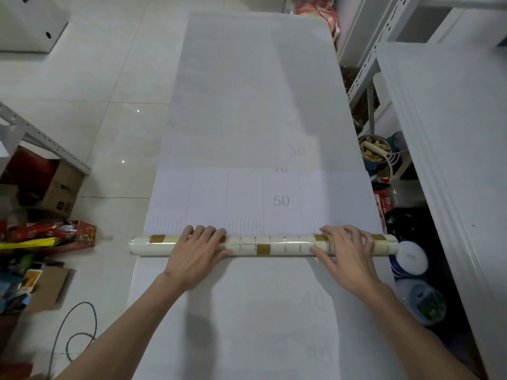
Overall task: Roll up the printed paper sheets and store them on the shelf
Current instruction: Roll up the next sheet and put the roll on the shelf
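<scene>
A long white printed sheet (pixel 255 100) lies flat on the tiled floor, with grid lines and a grey "50" on its back. Across it, near me, lies the rolled part (pixel 274 244), a cream tube with gold squares. My left hand (pixel 200 250) rests on the roll's left half, fingers over the top and thumb along the near side. My right hand (pixel 348 250) lies on the right half the same way. More white sheet (pixel 247 311) spreads under my forearms. A white metal shelf (pixel 439 133) stands along the right.
Tubs and a bowl of peanuts (pixel 374 150) sit under the shelf at right. Cardboard boxes (pixel 59 190) and colourful packets (pixel 49 234) crowd the left floor, with a black cable (pixel 79 333) nearby. A white box (pixel 30 23) stands far left.
</scene>
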The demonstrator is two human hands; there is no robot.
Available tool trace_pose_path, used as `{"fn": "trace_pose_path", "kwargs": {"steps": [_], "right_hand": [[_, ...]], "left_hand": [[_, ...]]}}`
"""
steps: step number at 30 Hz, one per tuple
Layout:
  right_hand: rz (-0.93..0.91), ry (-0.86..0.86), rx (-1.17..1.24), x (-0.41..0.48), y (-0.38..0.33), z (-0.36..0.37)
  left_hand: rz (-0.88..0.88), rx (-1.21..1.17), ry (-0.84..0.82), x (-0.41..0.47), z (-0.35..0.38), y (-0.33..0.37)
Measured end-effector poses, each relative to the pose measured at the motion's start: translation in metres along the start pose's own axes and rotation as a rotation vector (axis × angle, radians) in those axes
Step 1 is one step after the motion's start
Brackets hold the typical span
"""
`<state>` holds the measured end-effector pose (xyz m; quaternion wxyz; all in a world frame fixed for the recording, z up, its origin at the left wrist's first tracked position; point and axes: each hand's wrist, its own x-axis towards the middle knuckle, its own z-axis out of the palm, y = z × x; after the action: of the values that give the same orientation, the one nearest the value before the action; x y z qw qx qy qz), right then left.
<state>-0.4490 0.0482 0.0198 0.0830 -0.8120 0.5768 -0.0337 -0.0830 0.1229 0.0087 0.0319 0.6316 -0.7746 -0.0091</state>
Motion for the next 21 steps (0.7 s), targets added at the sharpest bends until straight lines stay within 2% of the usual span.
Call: {"fn": "trace_pose_path", "kwargs": {"steps": [7, 15, 21], "right_hand": [[-0.017, -0.002, -0.057, -0.0071, -0.0001, 0.0069], [-0.006, -0.045, -0.026, -0.0032, -0.0017, 0.0049], [-0.03, -0.014, -0.023, -0.0034, -0.0012, 0.0005]], "left_hand": [[-0.048, 0.006, 0.062, -0.0052, 0.0003, 0.0053], [-0.037, 0.018, 0.027, -0.0061, 0.0017, 0.0056], [-0.031, 0.028, 0.023, -0.0034, -0.002, 0.0036]]}}
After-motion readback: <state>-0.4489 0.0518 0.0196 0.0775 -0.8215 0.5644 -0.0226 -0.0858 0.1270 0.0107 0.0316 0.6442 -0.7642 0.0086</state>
